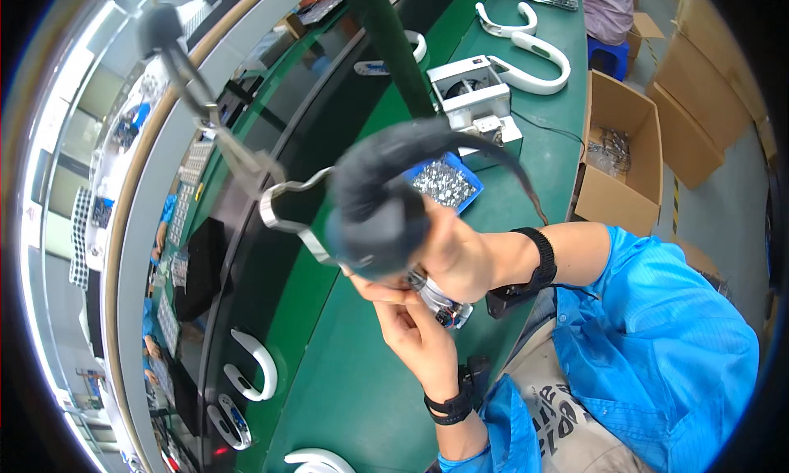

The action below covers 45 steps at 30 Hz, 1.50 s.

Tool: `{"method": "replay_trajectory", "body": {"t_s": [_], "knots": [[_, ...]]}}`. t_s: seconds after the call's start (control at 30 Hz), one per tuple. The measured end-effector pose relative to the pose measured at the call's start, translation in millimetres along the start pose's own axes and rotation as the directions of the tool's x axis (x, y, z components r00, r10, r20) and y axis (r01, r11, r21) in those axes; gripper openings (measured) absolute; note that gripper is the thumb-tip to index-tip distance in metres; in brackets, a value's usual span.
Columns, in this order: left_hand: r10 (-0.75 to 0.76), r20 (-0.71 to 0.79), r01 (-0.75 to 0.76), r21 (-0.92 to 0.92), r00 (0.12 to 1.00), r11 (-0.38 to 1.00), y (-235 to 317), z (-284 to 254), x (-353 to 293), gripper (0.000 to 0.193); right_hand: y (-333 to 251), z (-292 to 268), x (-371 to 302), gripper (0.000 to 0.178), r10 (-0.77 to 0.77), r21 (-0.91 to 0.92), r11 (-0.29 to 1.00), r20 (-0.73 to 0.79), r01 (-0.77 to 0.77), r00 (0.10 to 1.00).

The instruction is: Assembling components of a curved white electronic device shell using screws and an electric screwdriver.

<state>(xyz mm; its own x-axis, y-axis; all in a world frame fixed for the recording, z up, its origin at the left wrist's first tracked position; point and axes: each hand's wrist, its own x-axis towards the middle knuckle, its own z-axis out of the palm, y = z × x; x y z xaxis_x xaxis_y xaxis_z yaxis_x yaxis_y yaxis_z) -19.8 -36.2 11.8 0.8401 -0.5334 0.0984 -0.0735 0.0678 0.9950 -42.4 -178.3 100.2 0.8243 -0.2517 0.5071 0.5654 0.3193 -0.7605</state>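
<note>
A black, thick-bodied electric screwdriver (382, 226) with a dark cable hangs tilted over the green bench, slightly blurred. My right hand (456, 255) is closed round its lower part. Just below, my left hand (415, 337) pinches a small white part with wires and a circuit board (450, 309). The screwdriver and my right hand hide most of that part and the tool's tip. Behind my right hand lies a blue tray (475, 198) full of small metal pieces (442, 182). A bent metal hanger (283, 225) reaches the screwdriver from the left.
A white box-shaped device (472, 95) stands beyond the tray, near curved white housings (546, 70). More white housings (261, 370) lie on the left. A green post (386, 46) rises from the bench. An open cardboard box (620, 206) stands at right; a person (606, 11) sits beyond.
</note>
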Motion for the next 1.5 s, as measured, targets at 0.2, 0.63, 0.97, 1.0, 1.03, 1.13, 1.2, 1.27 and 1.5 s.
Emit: {"method": "replay_trajectory", "body": {"t_s": [0.2,0.63,0.97,1.0,1.03,1.13,1.2,1.27,1.5], "knots": [[-0.069,-0.015,0.068,-0.06,0.997,0.996,13.0,-2.2,-4.0,0.047,-24.3,-102.8,-18.5,0.1,-0.326,-0.219,0.938,-0.299,0.268,0.897],[-0.123,-0.033,0.121,-0.056,0.992,0.991,25.1,9.7,-1.9,0.054,-1.2,-220.3,-35.6,0.083,-0.331,-0.474,0.878,-0.507,0.063,0.796],[-0.114,-0.023,0.111,-0.083,0.993,0.99,17.3,1.4,-7.0,0.058,1.4,-215.0,-45.3,0.088,-0.204,-0.364,0.931,-0.548,-0.011,0.811],[-0.114,-0.027,0.111,-0.086,0.993,0.99,17.7,1.7,-7.9,0.058,1.3,-213.0,-48.9,0.088,-0.226,-0.349,0.937,-0.552,0.023,0.803],[-0.111,-0.022,0.108,-0.089,0.994,0.99,18.2,2.1,-8.3,0.059,0.1,-212.5,-48.6,0.088,-0.259,-0.376,0.925,-0.517,0.055,0.816],[-0.109,-0.019,0.107,-0.089,0.994,0.99,19.1,2.0,-8.8,0.06,-0.9,-216.8,-37.3,0.088,-0.288,-0.386,0.918,-0.497,0.089,0.819],[-0.109,-0.023,0.107,-0.086,0.994,0.991,18.7,1.0,-8.9,0.06,1.3,-217.5,-32.3,0.087,-0.3,-0.513,0.858,-0.46,0.026,0.836],[-0.099,0.001,0.098,-0.117,0.995,0.988,16.3,-0.9,-8.5,0.06,6.1,-224.1,-32.8,0.087,-0.263,-0.537,0.843,-0.437,-0.015,0.86],[-0.097,0.025,0.1,-0.16,0.995,0.982,13.5,-2.5,-7.4,0.064,1.4,-220.6,-32.2,0.088,-0.179,-0.491,0.867,-0.469,-0.086,0.865]]}}
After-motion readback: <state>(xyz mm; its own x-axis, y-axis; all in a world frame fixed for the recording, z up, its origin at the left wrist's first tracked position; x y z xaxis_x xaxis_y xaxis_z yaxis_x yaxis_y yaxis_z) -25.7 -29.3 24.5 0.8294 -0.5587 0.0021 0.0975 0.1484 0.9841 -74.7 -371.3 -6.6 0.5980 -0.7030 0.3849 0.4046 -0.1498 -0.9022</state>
